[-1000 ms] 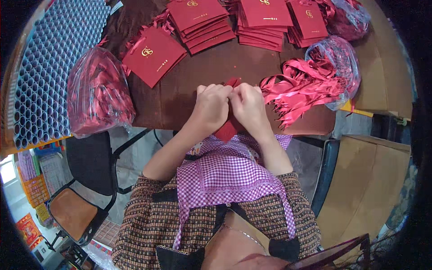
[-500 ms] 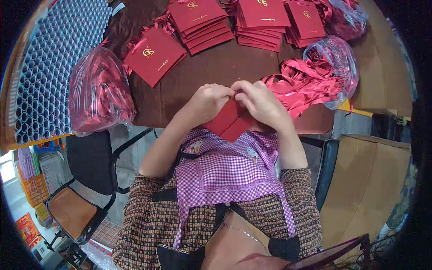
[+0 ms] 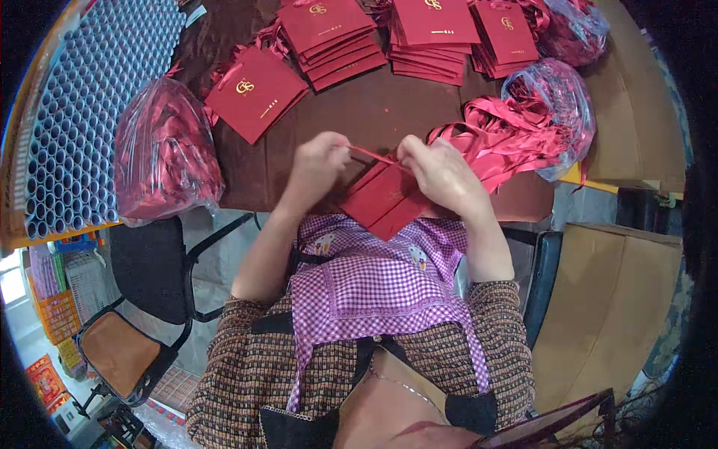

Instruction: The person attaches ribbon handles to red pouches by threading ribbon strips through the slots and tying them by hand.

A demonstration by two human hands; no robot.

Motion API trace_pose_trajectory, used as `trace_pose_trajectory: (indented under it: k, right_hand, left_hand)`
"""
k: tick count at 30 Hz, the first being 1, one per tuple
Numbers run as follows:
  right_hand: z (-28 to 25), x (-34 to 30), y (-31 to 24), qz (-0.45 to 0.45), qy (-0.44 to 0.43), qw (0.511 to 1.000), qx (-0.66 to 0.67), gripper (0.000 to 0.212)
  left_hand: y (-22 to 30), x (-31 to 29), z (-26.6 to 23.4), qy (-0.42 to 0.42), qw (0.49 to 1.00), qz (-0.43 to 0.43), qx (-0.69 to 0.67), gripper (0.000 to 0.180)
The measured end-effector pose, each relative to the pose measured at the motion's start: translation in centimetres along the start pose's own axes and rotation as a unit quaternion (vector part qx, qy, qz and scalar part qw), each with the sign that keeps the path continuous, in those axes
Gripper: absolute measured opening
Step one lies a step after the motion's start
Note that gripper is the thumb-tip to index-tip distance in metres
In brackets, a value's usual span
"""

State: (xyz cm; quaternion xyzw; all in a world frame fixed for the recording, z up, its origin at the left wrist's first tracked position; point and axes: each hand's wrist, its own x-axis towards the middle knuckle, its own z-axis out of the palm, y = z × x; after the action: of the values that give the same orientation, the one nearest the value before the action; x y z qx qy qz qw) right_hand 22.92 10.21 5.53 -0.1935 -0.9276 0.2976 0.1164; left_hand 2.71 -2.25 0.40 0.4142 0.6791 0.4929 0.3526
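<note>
A flat red paper bag point(image 3: 385, 213) lies at the table's near edge, tilted with one corner toward me. My left hand point(image 3: 320, 166), slightly smeared by motion, pinches a red ribbon point(image 3: 370, 154) to the left of the bag's top. The ribbon runs taut from there across to my right hand point(image 3: 443, 170). My right hand's fingers are closed at the bag's upper edge, pinching the ribbon where it meets the bag. Just right of that hand spreads a heap of loose red ribbons point(image 3: 508, 142), spilling from a clear plastic bag point(image 3: 557, 112).
Stacks of red paper bags point(image 3: 336, 45) line the far side of the brown table point(image 3: 336, 108), with a single small pile point(image 3: 254, 97) nearer left. A plastic bag of ribbons point(image 3: 168, 153) sits at the left edge beside a honeycomb-like rack point(image 3: 82, 127). Cardboard point(image 3: 609, 299) stands right.
My hands were together at the bag's top. The left has moved away to the left, drawing the ribbon out straight, and more of the bag's face shows.
</note>
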Motion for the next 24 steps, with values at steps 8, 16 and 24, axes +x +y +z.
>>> trace_pose_trajectory:
  k: [8, 16, 24]
  right_hand:
    - [0.9, 0.7, 1.3, 0.098, -0.005, 0.992, 0.079, 0.009]
    - [2.6, 1.2, 3.6, 0.119, -0.003, 0.982, 0.147, 0.018]
    - [0.9, -0.7, 5.1, 0.158, -0.059, 0.922, 0.349, 0.046]
  left_hand:
    - [-2.2, 0.6, -2.4, 0.130, 0.988, 0.041, 0.066, 0.014]
    - [-1.0, -3.1, -0.1, -0.132, 0.987, 0.059, 0.068, 0.018]
    - [-3.7, -3.4, -0.2, -0.157, 0.986, 0.024, 0.053, 0.014]
